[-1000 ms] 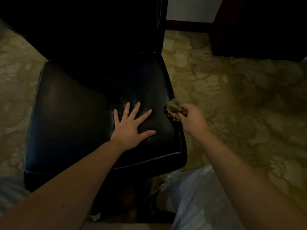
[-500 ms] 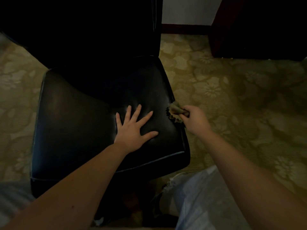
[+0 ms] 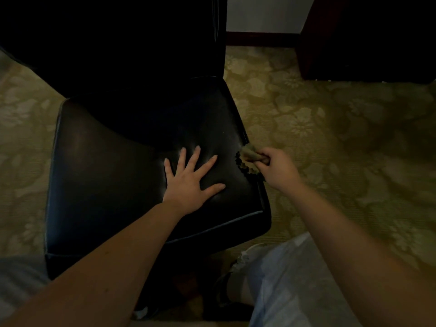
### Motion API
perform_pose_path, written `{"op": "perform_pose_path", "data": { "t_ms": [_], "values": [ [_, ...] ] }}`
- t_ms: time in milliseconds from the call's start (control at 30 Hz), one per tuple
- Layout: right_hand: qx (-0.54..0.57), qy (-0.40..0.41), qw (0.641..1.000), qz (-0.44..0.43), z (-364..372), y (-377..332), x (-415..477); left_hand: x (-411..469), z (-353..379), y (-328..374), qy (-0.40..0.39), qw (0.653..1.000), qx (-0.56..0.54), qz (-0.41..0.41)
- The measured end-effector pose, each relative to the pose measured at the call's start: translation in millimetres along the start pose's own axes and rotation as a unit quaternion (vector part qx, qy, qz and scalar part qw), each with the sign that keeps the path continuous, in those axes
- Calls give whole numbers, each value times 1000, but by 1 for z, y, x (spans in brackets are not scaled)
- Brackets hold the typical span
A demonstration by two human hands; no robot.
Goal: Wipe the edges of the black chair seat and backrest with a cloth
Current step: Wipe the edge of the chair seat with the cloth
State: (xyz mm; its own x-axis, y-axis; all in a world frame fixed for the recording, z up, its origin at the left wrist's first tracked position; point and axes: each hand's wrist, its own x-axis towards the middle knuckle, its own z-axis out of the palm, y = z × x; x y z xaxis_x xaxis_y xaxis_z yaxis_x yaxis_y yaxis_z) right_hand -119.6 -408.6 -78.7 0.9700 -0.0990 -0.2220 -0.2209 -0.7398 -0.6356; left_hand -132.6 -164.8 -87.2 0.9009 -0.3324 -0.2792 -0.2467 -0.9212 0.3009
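The black chair seat [image 3: 106,161] was a broad, glossy cushion of smooth leather-like material, squarish with rounded corners and a thin pale piping line along its front and side seams. Its backrest [image 3: 118,43] rose behind it, too dark to show any texture. The left hand [image 3: 188,182] lay flat on the right half of the seat, palm down, fingers straight and spread wide, holding nothing. The right hand [image 3: 278,168] was curled into a loose fist just off the seat's right edge, pinching a bunched olive-brown cloth [image 3: 247,159]. The cloth's zigzag-cut hem lay against that right edge, about midway along it. The chair stood on a soft yellow-green carpet [image 3: 330,138] woven with a pale flower pattern. A dark wooden cabinet [image 3: 377,31] stood at the far right, beside a white wall [image 3: 264,13] with a dark skirting board [image 3: 259,38]
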Motion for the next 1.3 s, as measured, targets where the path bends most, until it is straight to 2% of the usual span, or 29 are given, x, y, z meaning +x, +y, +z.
{"op": "perform_pose_path", "data": {
  "t_ms": [100, 267, 333, 433, 567, 633, 800, 867, 1000, 1067, 1300],
  "values": [
    [29, 15, 999, 4, 3, -2, -4, 1, -1, 1, 2, 1000, -4, -4],
    [2, -91, 996, -15, -16, 6, -11, -1, 0, -2, 2, 1000, -14, 5],
    [-12, -110, 994, -22, -19, 5, -9, -2, 1, -3, 8, 1000, -10, 6],
    [-23, -60, 997, -31, -13, -1, -2, -2, 1, -4, 5, 1000, -14, 7],
    [16, -5, 1000, -13, -1, 0, -2, -1, 1, -3, 5, 1000, -15, 5],
    [15, -14, 1000, -19, -2, 4, -6, -1, 1, -2, 4, 1000, -14, 4],
    [-1, -120, 993, -18, -22, 7, -13, -2, -1, -2, -4, 1000, -12, 5],
    [-13, -112, 993, -22, -21, 4, -9, -1, 0, -2, -2, 1000, -14, 5],
    [-11, -17, 1000, -23, -7, 1, -5, 1, 1, 0, 4, 1000, -4, -4],
    [-20, 1, 999, -41, -2, 4, -8, 1, 1, 0, 6, 1000, -1, -9],
    [-33, -78, 994, -71, -14, 18, -19, 0, 1, -1, 3, 1000, -5, -3]
  ]
}}
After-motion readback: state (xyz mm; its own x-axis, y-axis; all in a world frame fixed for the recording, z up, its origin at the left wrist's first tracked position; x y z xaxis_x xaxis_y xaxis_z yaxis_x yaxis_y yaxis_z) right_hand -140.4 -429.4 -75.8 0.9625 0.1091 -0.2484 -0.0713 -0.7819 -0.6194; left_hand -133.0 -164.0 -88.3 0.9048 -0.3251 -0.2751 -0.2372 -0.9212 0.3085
